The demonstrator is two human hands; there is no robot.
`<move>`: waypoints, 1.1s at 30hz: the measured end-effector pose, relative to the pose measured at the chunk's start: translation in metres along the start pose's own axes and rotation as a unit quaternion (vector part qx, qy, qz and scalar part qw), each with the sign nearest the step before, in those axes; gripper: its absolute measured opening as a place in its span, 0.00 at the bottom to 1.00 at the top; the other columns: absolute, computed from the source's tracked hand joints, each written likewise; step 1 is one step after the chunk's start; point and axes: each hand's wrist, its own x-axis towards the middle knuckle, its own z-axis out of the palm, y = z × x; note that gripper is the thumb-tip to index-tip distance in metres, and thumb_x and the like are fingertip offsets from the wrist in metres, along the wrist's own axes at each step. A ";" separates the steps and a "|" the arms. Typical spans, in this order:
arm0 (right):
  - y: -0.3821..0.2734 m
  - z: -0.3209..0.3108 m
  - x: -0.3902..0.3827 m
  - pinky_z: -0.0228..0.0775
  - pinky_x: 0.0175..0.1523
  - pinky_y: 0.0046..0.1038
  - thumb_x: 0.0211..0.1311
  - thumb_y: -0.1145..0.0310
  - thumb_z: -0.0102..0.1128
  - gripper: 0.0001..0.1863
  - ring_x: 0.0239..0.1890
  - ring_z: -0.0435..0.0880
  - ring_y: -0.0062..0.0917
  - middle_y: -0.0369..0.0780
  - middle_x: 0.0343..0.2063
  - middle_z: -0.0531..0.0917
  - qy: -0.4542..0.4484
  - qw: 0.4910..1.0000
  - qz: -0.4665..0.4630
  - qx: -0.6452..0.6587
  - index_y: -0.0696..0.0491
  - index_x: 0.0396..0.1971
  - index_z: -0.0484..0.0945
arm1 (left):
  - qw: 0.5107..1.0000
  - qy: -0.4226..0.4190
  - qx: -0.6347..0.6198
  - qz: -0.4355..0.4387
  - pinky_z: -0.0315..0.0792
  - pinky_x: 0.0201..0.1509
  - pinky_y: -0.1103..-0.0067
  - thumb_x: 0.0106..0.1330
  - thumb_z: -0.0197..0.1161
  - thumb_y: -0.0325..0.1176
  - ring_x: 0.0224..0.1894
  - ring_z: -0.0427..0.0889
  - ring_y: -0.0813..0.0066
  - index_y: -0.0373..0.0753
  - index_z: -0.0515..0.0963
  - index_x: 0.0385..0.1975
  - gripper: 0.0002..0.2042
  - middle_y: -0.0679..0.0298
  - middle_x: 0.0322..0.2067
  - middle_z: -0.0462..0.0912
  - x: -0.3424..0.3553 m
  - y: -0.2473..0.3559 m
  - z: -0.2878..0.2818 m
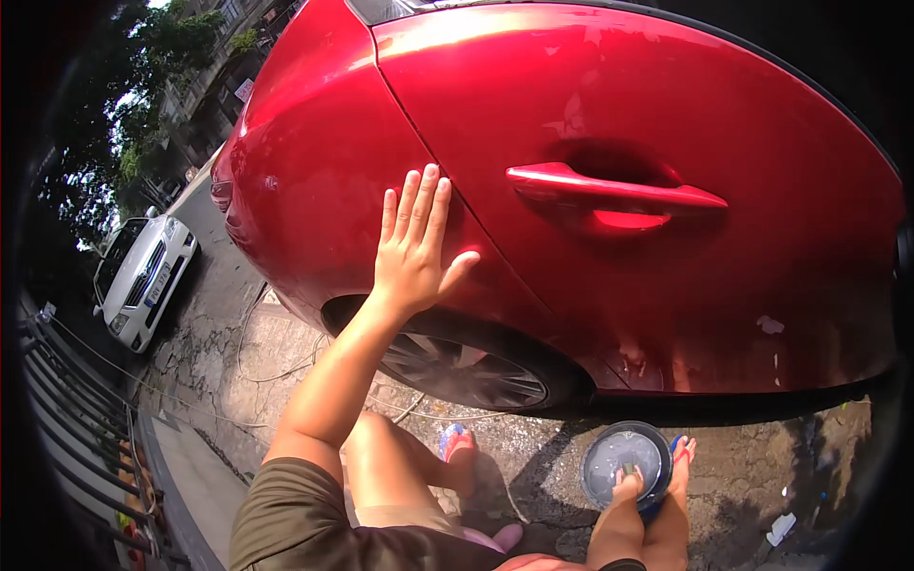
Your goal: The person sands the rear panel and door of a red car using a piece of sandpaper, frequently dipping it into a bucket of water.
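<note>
My left hand [414, 238] lies flat with fingers stretched against the wet red car [590, 105], beside the seam between the rear panel and the door. It holds nothing. To its right is the car's red door handle [619, 190]. Low on the right, my right hand [628, 479] reaches down into a dark bucket [657, 444] of cloudy, sudsy water. Its fingers close around something small and greenish that I cannot make out, partly under the surface.
The car's rear wheel [466, 369] is below my left arm. A thin hose [262, 378] trails over the cracked pavement [214, 371]. My sandalled feet stand near the bucket. A white car [145, 276] is parked at the far left, beyond a dark metal fence [81, 428].
</note>
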 end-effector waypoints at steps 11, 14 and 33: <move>-0.029 0.014 -0.041 0.83 0.57 0.47 0.75 0.80 0.44 0.20 0.53 0.87 0.47 0.49 0.51 0.85 -0.211 0.973 0.002 -0.092 0.55 0.61 0.75 | 0.904 0.088 -0.090 -0.409 0.39 0.82 0.50 0.74 0.41 0.71 0.83 0.40 0.44 0.41 0.45 0.82 0.47 0.49 0.82 0.42 -0.107 -0.173 0.025; -0.040 0.099 -0.237 0.82 0.59 0.47 0.70 0.85 0.43 0.23 0.54 0.87 0.45 0.49 0.54 0.85 -0.409 0.891 -0.023 -0.197 0.59 0.62 0.75 | 0.874 0.074 -0.096 -0.471 0.35 0.81 0.44 0.74 0.45 0.70 0.83 0.37 0.44 0.42 0.44 0.82 0.47 0.49 0.82 0.39 -0.084 -0.179 0.008; 0.027 0.052 -0.317 0.84 0.55 0.62 0.73 0.83 0.40 0.22 0.55 0.80 0.52 0.53 0.57 0.74 -0.286 0.913 -0.073 -0.281 0.62 0.64 0.67 | 0.979 0.141 -0.130 -0.071 0.45 0.84 0.57 0.77 0.46 0.62 0.81 0.53 0.53 0.32 0.58 0.76 0.41 0.49 0.77 0.59 0.148 -0.096 0.019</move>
